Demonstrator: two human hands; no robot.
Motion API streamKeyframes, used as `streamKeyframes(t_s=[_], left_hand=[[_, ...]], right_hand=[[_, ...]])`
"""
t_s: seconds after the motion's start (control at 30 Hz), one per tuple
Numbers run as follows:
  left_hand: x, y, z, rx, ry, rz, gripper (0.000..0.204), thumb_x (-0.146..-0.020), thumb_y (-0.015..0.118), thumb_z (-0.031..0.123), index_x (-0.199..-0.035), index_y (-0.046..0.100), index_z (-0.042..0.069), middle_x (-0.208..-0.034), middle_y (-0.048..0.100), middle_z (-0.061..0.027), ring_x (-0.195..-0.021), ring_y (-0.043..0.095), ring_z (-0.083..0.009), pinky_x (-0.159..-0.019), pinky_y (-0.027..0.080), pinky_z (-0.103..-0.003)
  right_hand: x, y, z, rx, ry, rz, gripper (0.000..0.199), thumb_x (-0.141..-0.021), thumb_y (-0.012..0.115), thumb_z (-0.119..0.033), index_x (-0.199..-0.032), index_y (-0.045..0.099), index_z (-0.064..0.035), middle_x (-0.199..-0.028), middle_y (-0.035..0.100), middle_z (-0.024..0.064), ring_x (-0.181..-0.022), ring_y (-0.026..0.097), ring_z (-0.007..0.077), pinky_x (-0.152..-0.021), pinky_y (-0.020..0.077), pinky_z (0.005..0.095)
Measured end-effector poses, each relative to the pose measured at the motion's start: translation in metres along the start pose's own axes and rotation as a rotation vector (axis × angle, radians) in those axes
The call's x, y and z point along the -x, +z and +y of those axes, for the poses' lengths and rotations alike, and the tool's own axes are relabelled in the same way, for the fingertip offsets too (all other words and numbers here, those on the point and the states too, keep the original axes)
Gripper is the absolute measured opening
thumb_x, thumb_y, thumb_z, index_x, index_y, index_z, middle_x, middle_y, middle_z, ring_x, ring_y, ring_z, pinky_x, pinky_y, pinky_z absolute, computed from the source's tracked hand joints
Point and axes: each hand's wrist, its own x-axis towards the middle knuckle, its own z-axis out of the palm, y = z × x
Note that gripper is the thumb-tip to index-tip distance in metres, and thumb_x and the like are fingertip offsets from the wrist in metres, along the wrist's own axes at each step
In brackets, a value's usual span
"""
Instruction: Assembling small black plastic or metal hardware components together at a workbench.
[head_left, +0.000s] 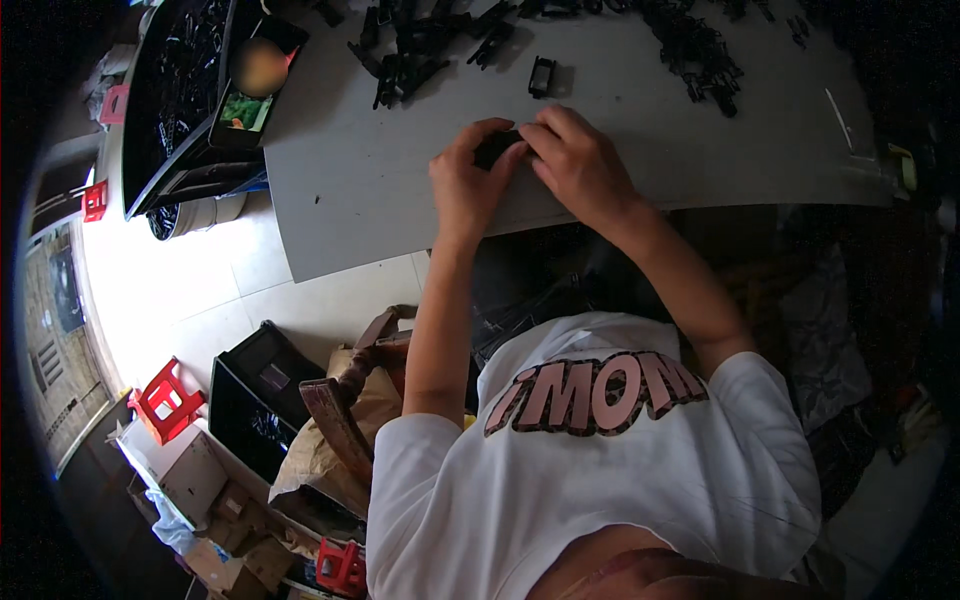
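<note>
Upper centre, a left hand (464, 185) pinches a small dark piece (493, 152) between thumb and fingers over a grey worktop (526, 200); a right hand (578, 168) bends its fingertips to the piece's right end, whether pinching, unclear; black parts (697, 60) lie heaped at upper right.

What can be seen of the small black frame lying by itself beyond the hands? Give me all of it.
The black frame is a small, roughly rectangular piece with an open middle, the grey table showing through. It looks like plastic; finer details are too small to tell. It rests on the table, its longer sides pointing away from the person, just beyond the left hand and right hand. A soft shadow falls to its right. Only the table touches it.
</note>
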Motion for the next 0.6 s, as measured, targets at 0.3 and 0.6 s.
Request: streamKeyframes(t_s=[0.3, 0.6], left_hand=[[0.008, -0.009, 0.001, 0.427, -0.168, -0.169, 0.019, -0.075, 0.068, 0.000, -0.093, 0.061, -0.001, -0.088, 0.066, -0.0067, -0.083, 0.060, -0.0117, -0.077, 0.047, -0.025], [0.047, 0.005, 0.014, 0.008, 0.185, -0.421, 0.023, -0.076, 0.071, 0.008, -0.098, 0.063, 0.005, -0.088, 0.067, -0.0100, -0.073, 0.065, -0.0219, -0.064, 0.051, -0.031]], right_hand=[[0.021, -0.002, 0.017, -0.668, 0.436, -0.153, 0.018, -0.077, 0.073, -0.009, -0.086, 0.061, 0.0016, -0.084, 0.062, 0.0058, -0.071, 0.058, 0.0126, -0.061, 0.0474, 0.0246], [0.034, -0.058, 0.094, 0.044, 0.491, 0.223, 0.018, -0.085, 0.067, -0.018, -0.090, 0.062, -0.0011, -0.091, 0.059, 0.0098, -0.078, 0.060, 0.0198, -0.067, 0.0487, 0.0309]])
